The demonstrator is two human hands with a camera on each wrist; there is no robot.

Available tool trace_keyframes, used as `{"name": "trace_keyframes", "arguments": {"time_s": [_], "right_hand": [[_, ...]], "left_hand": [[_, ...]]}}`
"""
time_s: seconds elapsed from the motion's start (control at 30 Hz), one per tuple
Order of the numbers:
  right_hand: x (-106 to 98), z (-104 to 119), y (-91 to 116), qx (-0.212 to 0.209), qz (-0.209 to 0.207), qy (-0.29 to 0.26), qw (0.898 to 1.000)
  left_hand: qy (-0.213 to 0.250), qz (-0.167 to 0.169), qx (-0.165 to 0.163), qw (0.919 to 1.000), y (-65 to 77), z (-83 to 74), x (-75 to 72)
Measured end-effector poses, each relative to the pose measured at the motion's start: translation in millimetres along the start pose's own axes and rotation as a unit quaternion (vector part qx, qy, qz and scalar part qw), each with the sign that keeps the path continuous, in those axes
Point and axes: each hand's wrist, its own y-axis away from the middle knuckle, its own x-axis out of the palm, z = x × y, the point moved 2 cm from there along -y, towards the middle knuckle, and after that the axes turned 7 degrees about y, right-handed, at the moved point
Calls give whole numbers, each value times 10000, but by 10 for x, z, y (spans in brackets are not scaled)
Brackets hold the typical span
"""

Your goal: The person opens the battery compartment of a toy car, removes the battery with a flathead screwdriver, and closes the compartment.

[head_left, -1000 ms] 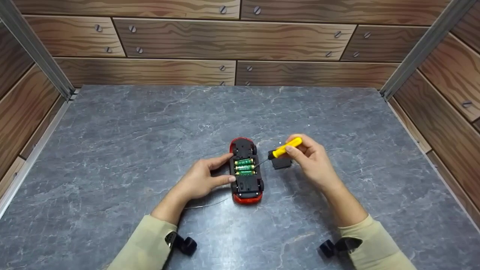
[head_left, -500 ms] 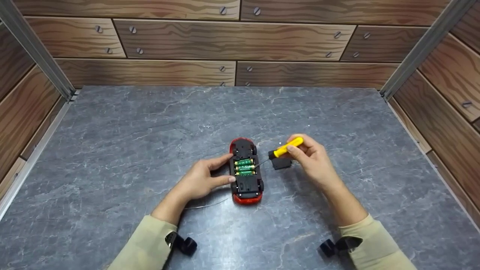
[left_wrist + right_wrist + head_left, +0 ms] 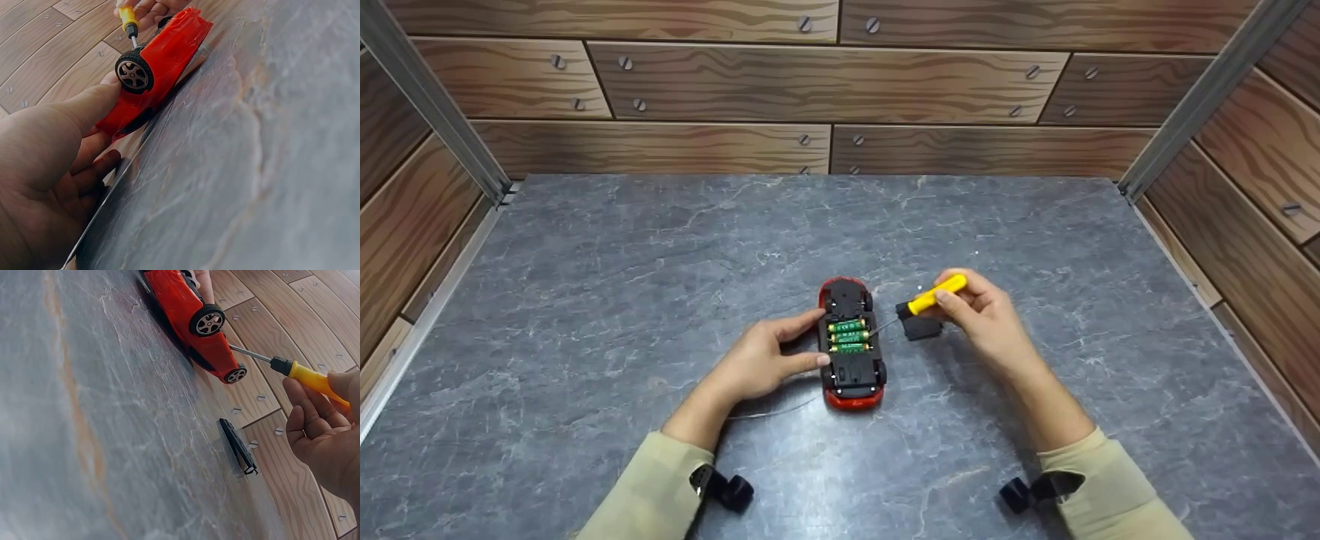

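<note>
A red toy car (image 3: 853, 403) lies upside down on the table, its black underside (image 3: 855, 370) up. Several green batteries (image 3: 849, 337) sit side by side in its uncovered compartment. My left hand (image 3: 765, 356) holds the car's left side with thumb and fingers; in the left wrist view the thumb lies by a wheel (image 3: 134, 73). Between thumb and fingers, my right hand (image 3: 986, 322) pinches the yellow handle of a screwdriver (image 3: 937, 295). Its metal shaft (image 3: 250, 352) slants down to the right edge of the battery compartment. Whether the tip touches a battery cannot be made out.
A black battery cover (image 3: 922, 328) rests on the table right of the car, partly under the screwdriver. Tiny pale specks (image 3: 919, 288) lie behind it. A thin wire (image 3: 776, 412) runs over the grey marbled table (image 3: 675, 240) near my left wrist. Wood-patterned walls (image 3: 840, 82) stand around.
</note>
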Motion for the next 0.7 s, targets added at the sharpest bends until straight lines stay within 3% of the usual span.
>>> {"name": "trace_keyframes", "arguments": {"time_s": [0.7], "right_hand": [[6,13,7,-39,-56,143,9999]], "left_hand": [[28,3,-55,10000,9,2,-10]]}}
